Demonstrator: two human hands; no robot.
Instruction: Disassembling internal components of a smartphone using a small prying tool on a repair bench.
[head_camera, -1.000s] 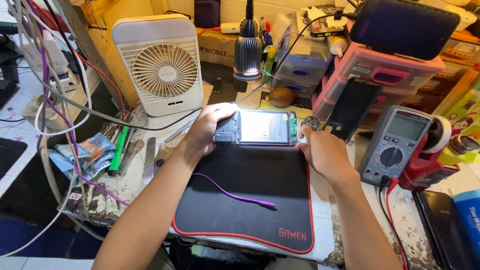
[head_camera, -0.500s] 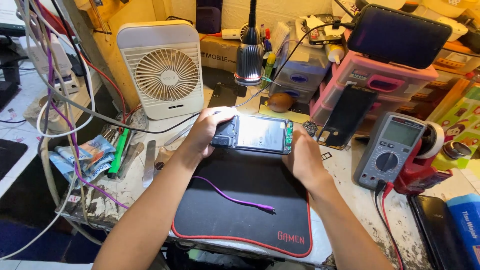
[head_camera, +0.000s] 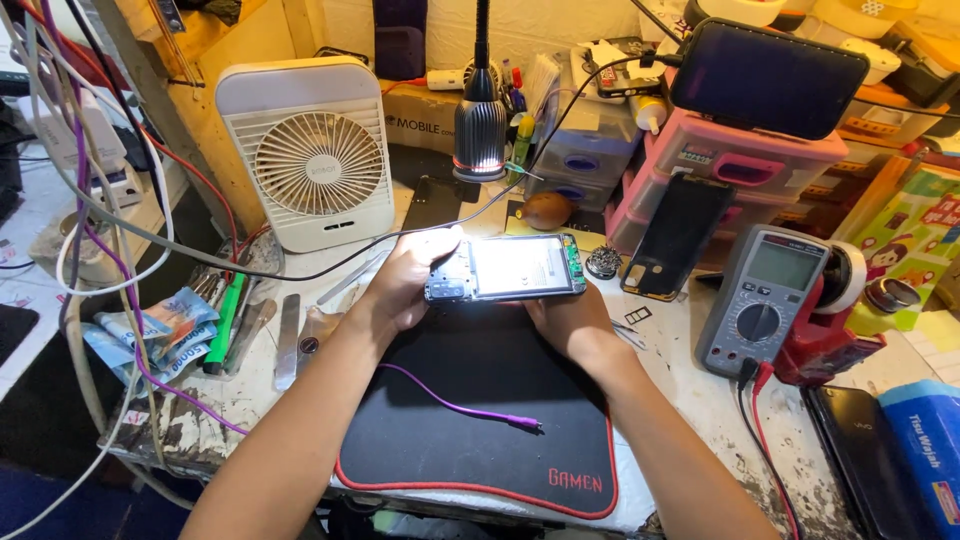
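Opened phone now held level under the lamp, both hands on it.
Left hand grips the opened phone at its left end, right hand cradles it from below; it has lifted slightly above the black mat, gooseneck lamp lighting it.

- Left hand: fingers curled, thumb up top, gripping at its fingertips.
- Right hand: palm up, fingers cupped, forearm angled in from below.
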